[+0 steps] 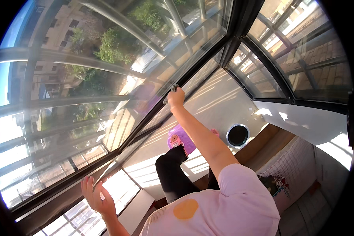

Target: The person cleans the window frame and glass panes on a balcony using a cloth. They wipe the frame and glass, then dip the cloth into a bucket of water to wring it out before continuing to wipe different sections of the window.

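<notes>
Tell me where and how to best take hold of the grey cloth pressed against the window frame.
Judging by its pose, grip the cloth at the bunched end sticking out left of the right hand, coming from the room side; glass and the dark frame back its other face.

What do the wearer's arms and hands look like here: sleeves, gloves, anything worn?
Both hands are bare, no gloves: left hand, right hand. The right arm has a short pale pink sleeve ending above the elbow. No watch, rings or markings are visible.

right arm stretched way out, right hand [176, 96] closed in a fist grip; left hand [95, 195] up with fingers spread open, palm flat, elbow bent low
</notes>
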The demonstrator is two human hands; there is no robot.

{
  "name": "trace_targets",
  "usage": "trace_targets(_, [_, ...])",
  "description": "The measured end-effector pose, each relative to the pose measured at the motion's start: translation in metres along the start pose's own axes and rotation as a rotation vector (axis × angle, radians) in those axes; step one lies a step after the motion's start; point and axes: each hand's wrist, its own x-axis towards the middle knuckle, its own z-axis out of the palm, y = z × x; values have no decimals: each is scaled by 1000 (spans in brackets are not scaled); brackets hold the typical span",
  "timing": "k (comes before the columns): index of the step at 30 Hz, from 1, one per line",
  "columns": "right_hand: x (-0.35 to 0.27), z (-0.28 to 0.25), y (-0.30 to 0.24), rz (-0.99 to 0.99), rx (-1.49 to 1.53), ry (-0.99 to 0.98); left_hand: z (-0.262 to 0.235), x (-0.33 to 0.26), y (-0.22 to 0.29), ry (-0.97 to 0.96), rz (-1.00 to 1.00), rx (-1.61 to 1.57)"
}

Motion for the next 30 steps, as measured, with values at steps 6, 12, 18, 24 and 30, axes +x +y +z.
trace_targets(6, [-43,59,49,-130,-232,128,-5,-89,6,-4,-401,-161])
trace_targets(12, [-121,137,134,-24,-310,13,-10,-159,19,40,-695,-238])
trace_targets(18, [-143,211,254,271,-323,-114,-26,-216,35,110,-926,-179])
trace_targets(24, [-195,221,278,621,98,-252,-25,-259,61,138,-1116,-198])
trace_targets(30, [-208,204,278,527,300,-485,-12,-258,72,143,-1143,-302])
